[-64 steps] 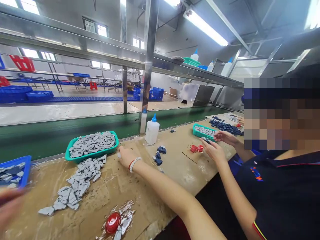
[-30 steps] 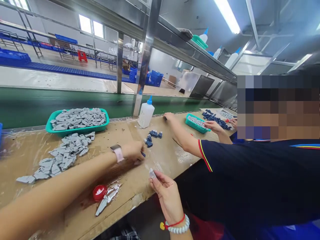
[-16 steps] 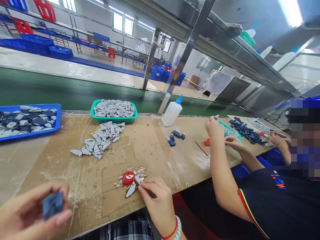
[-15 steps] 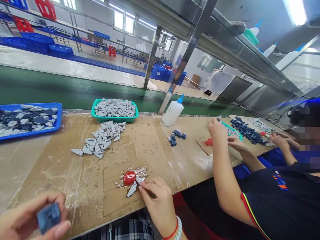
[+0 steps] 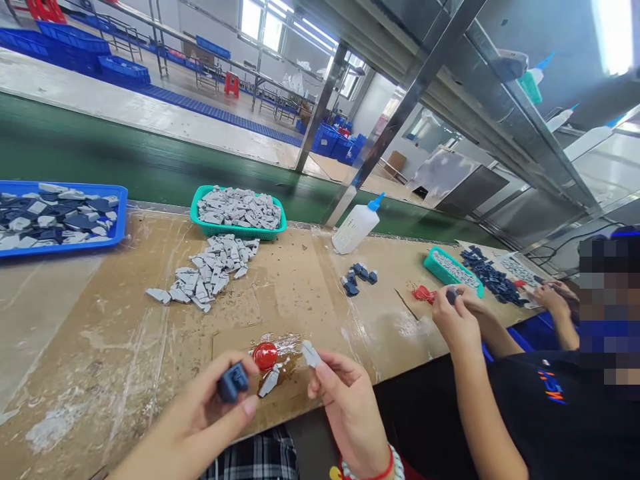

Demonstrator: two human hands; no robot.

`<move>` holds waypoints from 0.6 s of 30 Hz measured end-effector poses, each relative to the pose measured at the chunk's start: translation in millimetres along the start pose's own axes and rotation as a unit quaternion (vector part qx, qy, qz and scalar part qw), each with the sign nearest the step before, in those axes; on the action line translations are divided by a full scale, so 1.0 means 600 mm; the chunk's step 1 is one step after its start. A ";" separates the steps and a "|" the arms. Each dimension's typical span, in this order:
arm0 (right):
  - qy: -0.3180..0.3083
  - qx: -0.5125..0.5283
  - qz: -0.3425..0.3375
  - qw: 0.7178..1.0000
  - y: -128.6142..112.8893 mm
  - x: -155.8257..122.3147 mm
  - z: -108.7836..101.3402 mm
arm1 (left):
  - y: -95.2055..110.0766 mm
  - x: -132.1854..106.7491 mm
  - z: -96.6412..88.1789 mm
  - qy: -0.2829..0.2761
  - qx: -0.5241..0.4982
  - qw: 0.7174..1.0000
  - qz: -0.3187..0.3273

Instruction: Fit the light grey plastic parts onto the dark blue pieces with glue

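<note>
My left hand (image 5: 200, 420) pinches a small dark blue plastic part (image 5: 233, 381) just above the near edge of the bench. My right hand (image 5: 345, 393) holds a small grey part (image 5: 311, 353) between thumb and forefinger. Between the two hands, a red cap (image 5: 265, 355) sits on the cardboard in a patch of glue, with another grey piece (image 5: 269, 383) lying beside it. A heap of loose grey parts (image 5: 207, 277) lies further back, in front of a teal basket (image 5: 237, 231) full of the same.
A blue tray (image 5: 117, 230) of mixed parts stands at the left. A glue bottle (image 5: 356, 228) and a few blue parts (image 5: 357, 279) are to the right. A co-worker's hands (image 5: 453, 320) work at the right by another teal basket (image 5: 440, 273). A green conveyor (image 5: 75, 160) runs behind.
My left hand has brought the blue part in from the far left to the red cap. My right hand has lifted a grey piece off the cardboard. The view has tilted down.
</note>
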State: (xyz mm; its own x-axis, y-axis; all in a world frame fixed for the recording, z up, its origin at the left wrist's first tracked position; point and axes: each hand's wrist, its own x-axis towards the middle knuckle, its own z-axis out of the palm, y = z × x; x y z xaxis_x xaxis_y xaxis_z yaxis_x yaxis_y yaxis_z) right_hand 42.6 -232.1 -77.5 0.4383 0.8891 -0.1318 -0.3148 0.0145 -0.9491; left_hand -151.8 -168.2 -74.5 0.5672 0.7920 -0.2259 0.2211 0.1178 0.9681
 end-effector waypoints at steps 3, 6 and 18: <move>-0.029 -0.079 -0.114 0.990 -0.011 -0.013 0.023 | 0.024 0.014 0.008 -0.037 0.023 0.999 0.027; -0.040 -0.179 -0.267 0.946 -0.011 -0.027 0.046 | 0.036 0.011 0.011 -0.021 0.025 0.999 0.027; -0.071 -0.361 -0.431 0.824 0.021 -0.034 0.083 | 0.029 0.005 0.028 0.043 0.054 0.995 0.070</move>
State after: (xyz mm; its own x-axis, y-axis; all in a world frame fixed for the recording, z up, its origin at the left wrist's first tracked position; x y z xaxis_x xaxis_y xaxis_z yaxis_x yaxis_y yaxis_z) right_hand -12.1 -227.1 -72.2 0.1181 0.7362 0.6663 0.6676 0.4379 -0.6021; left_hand -133.1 -174.0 -60.0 0.5297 0.8448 -0.0759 0.2323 -0.0585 0.9709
